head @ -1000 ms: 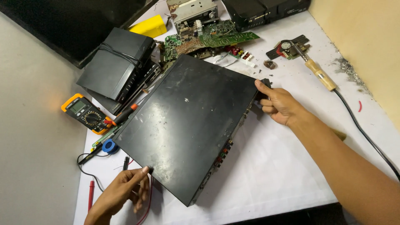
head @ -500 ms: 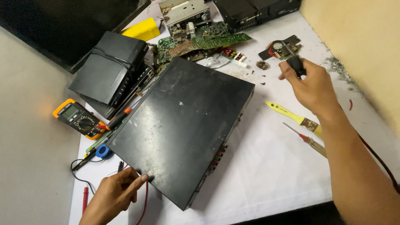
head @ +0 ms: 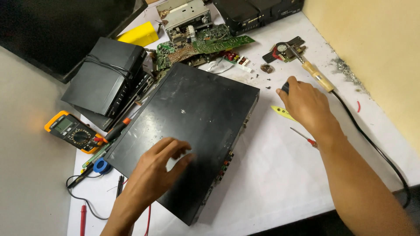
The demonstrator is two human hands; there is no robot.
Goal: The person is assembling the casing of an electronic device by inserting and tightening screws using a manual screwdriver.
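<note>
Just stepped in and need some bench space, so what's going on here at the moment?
A person is at a white table crowded with electronics. Their left hand lies flat on the lid of a large black metal device case. Their right hand is closed on a small dark object beside a wooden-handled soldering iron. A yellow-handled screwdriver and a red-handled one lie under that hand. An orange multimeter and green circuit boards sit nearby.
</note>
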